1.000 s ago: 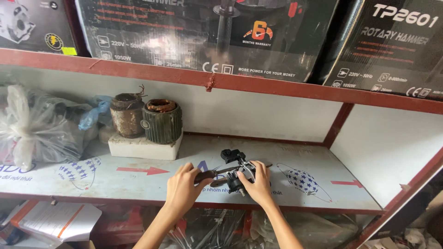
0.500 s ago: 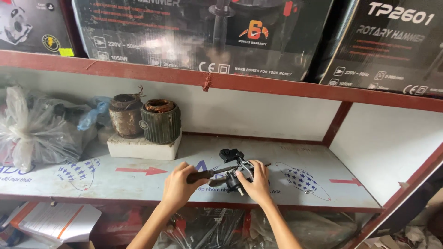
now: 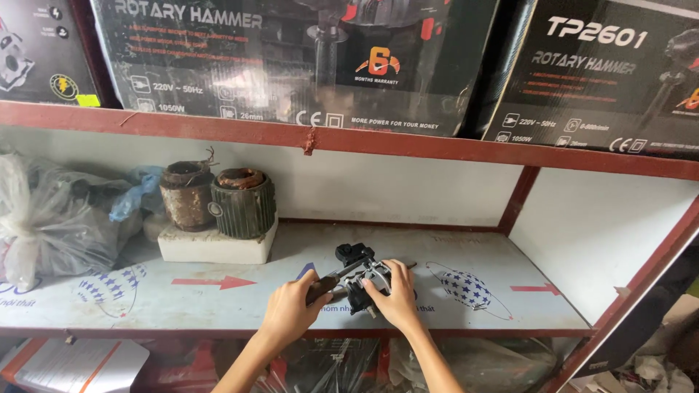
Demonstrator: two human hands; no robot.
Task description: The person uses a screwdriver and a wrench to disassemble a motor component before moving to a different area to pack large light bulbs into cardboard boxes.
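Observation:
A small black and metal machine part (image 3: 358, 268) sits on the white shelf board (image 3: 182, 306) near its front edge. My right hand (image 3: 393, 298) grips the part from its right side. My left hand (image 3: 291, 309) holds a dark-handled tool (image 3: 325, 286), likely a screwdriver, whose tip points into the part. Both hands are close together over the part, and my forearms come up from the bottom of the view.
Two rusty motor stators (image 3: 218, 200) stand on a white foam block (image 3: 215, 244) at the back left. Crumpled plastic bags (image 3: 51, 218) fill the far left. Dark power tool boxes (image 3: 291, 58) line the red-framed shelf above. More clutter lies below the shelf.
My hands have stayed on the part and the tool with only slight shifts. The view has moved a little, nothing else differs.

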